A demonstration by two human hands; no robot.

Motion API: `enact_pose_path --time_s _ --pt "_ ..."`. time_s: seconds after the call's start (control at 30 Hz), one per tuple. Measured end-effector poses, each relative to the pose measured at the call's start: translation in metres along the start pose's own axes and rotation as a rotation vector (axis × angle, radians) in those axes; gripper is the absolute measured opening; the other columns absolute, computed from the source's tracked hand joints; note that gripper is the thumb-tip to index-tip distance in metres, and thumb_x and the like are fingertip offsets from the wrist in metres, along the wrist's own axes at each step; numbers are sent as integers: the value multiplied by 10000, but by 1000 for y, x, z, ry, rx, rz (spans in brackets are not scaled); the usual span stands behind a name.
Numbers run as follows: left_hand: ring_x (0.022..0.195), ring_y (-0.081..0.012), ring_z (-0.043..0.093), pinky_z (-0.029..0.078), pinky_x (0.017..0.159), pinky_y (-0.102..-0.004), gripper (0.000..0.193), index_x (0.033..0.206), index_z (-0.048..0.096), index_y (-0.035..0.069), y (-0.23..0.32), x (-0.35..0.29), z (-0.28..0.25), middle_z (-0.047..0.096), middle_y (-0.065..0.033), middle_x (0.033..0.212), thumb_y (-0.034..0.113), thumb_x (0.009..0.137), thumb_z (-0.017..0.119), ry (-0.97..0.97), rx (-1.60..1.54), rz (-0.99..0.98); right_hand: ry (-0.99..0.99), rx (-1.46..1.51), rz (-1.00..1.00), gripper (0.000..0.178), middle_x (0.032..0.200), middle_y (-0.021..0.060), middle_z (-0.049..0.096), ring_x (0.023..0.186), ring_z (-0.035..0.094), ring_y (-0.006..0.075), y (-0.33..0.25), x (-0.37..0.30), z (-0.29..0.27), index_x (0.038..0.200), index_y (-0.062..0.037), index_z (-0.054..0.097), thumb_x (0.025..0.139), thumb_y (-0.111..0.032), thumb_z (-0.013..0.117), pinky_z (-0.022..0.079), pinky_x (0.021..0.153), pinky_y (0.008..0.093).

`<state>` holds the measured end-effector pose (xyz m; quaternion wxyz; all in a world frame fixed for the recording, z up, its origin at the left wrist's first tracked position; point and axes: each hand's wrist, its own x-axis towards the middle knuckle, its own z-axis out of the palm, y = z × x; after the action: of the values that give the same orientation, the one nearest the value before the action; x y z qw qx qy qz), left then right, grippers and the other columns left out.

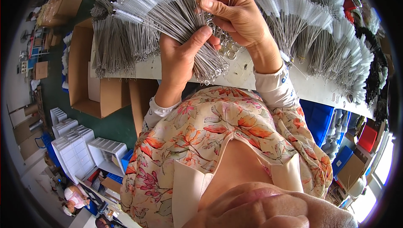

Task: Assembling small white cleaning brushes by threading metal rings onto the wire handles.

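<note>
While left hand (178, 60) clamps a fanned wire-brush bundle (168, 9) at frame top, right hand (235, 13) pinches single stems; light, springy, prob. best gripped nr ring ends.

A white worktable (294, 86) spans the upper view. Fanned rows of thin wire brushes (319, 22) lie along its far and right side; a darker hanging bunch (110, 47) sits at its left end. An open cardboard box (86, 81) stands just left of the table, on green floor. White compartment trays (73, 146) are stacked well below and left of the table. Blue bins (317, 118) sit under its right end, a red bin (368, 137) further right.
</note>
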<state>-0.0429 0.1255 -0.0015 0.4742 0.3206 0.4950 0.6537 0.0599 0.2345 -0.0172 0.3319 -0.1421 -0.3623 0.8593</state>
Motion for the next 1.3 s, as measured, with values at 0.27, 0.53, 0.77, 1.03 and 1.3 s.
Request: enact_pose_path --time_s 0.27,0.53,0.77,1.03,1.3 --pt "645 -204 631 561 560 -331 215 968 561 -57 1 3 7 610 -119 815 31 789 642 32 7 -41 -27 43 -50 121 848 95 645 387 328 -4 -3 -8 -8 906 10 607 856 -99 599 278 344 151" --pt "645 -212 636 569 557 -337 192 947 566 -63 0 4 13 612 -126 802 21 789 634 11 -50 -51 14 29 -59 144 875 88 642 382 308 -3 -5 -13 -10 936 6 595 872 -123 579 294 347 146" --pt "650 -217 638 576 568 -352 163 912 572 -61 -2 5 15 614 -128 781 20 786 638 38 -60 -82 80 -148 -105 163 813 73 654 452 431 8 -8 -15 -13 888 19 627 855 -140 610 371 406 158" --pt "649 -221 642 571 577 -348 156 902 580 -65 -9 6 11 623 -130 793 9 779 643 41 -12 -31 237 -565 -282 168 780 17 622 451 363 -10 -11 -20 -3 934 0 623 864 -152 605 253 394 147" --pt "620 -182 636 544 563 -285 148 925 595 -57 -9 5 15 640 -104 786 -11 788 626 7 34 -42 149 -359 -168 191 735 66 631 487 538 70 -11 -22 -6 878 36 620 834 -149 640 425 388 207"
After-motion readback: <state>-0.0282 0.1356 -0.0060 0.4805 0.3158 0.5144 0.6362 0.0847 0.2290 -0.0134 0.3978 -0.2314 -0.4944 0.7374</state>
